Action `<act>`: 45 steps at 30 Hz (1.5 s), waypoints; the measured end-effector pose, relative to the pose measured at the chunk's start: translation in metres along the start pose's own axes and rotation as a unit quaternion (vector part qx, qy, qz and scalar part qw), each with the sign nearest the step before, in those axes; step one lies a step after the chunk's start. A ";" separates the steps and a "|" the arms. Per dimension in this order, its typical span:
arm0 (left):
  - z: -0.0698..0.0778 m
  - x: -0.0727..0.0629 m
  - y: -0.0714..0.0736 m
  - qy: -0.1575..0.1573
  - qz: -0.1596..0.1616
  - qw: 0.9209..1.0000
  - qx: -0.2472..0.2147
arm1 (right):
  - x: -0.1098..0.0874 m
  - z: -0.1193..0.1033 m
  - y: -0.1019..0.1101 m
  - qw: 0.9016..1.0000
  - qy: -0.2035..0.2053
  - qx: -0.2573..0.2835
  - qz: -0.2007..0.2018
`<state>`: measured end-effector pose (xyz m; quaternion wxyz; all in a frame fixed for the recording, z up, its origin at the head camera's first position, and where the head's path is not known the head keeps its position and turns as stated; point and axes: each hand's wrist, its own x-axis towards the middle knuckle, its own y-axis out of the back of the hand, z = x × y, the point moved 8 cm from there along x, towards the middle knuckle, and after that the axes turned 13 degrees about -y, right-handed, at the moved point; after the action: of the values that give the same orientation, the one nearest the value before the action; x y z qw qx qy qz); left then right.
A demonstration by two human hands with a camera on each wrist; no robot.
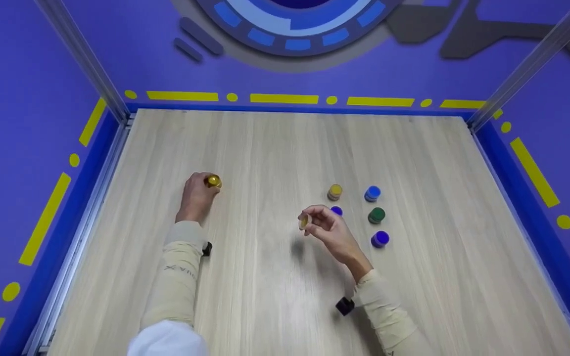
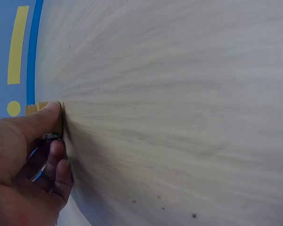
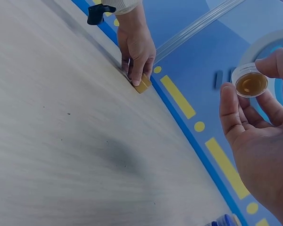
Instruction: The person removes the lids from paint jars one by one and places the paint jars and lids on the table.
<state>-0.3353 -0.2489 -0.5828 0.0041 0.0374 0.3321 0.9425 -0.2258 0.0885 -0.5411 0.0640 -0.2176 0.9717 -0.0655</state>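
Observation:
On the left part of the wooden table, my left hand [image 1: 197, 199] grips a small paint jar [image 1: 214, 181] with a shiny gold top surface. The left wrist view shows the gold side of this jar [image 2: 52, 123] between thumb and fingers, standing at the table surface. My right hand [image 1: 333, 236] is raised above the middle of the table. It pinches a small round clear-rimmed lid [image 3: 251, 84] between thumb and fingers, its gold-brown inside turned towards the right wrist camera. A purple-topped jar [image 1: 336, 210] is partly hidden behind the right hand.
Right of my right hand stand upright a yellow-topped jar [image 1: 335, 192], a blue-topped jar [image 1: 372, 193], a green-topped jar [image 1: 377, 215] and another purple-topped jar [image 1: 380, 239]. Blue walls [image 1: 285, 79] with yellow marks and metal posts enclose the table [image 1: 265, 158] at the back and sides.

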 end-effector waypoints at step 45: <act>-0.023 0.004 -0.004 0.068 0.029 0.988 -0.133 | 0.095 -0.072 -0.039 0.998 0.055 -0.008 -0.006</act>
<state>-0.3414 -0.2601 -0.6031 -0.0408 -0.0182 0.2023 0.9783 -0.3059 0.0193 -0.4736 0.0086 -0.2203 0.9729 -0.0702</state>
